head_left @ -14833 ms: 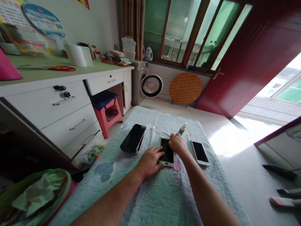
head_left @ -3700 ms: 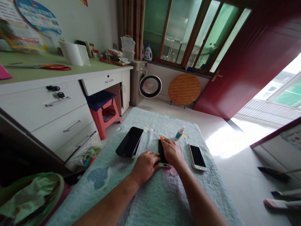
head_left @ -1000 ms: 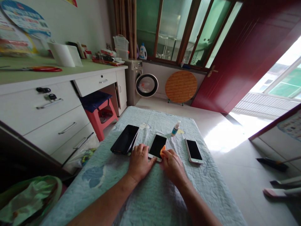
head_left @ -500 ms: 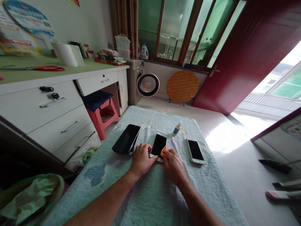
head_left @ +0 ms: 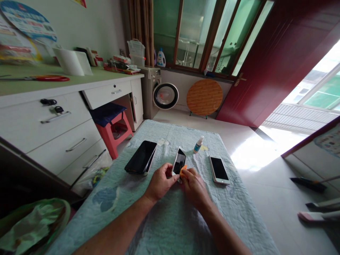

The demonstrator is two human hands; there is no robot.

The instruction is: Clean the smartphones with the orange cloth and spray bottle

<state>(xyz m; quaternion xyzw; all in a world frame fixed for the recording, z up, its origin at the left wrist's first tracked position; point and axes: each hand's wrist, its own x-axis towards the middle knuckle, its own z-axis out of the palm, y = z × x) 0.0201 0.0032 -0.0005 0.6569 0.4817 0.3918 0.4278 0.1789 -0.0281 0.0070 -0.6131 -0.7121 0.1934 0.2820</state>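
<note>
A white smartphone [head_left: 179, 161] with a dark screen is tilted up on its side over the cloth-covered table [head_left: 164, 219]. My left hand [head_left: 161, 182] grips its left edge and lower end, thumb across the bottom. With its fingers pinched together, my right hand [head_left: 195, 186] holds an orange cloth [head_left: 183, 171] against the phone's lower right edge. To the left lie stacked black smartphones [head_left: 141, 157]. Another white smartphone [head_left: 219, 170] lies face up on the right. Behind the held phone stands a small spray bottle [head_left: 198, 144] with a white cap.
A desk [head_left: 103, 79] with a paper roll [head_left: 69, 62] and red-handled scissors [head_left: 50, 78] runs along the left. Under it is a red stool [head_left: 117, 132]. A washing machine [head_left: 151, 92] with its door open stands behind. A bin [head_left: 63, 209] is at lower left.
The white phone, flat on the table before, is now tilted up along one side. My left hand has closed around its edge, and the orange cloth has moved to the lower right edge.
</note>
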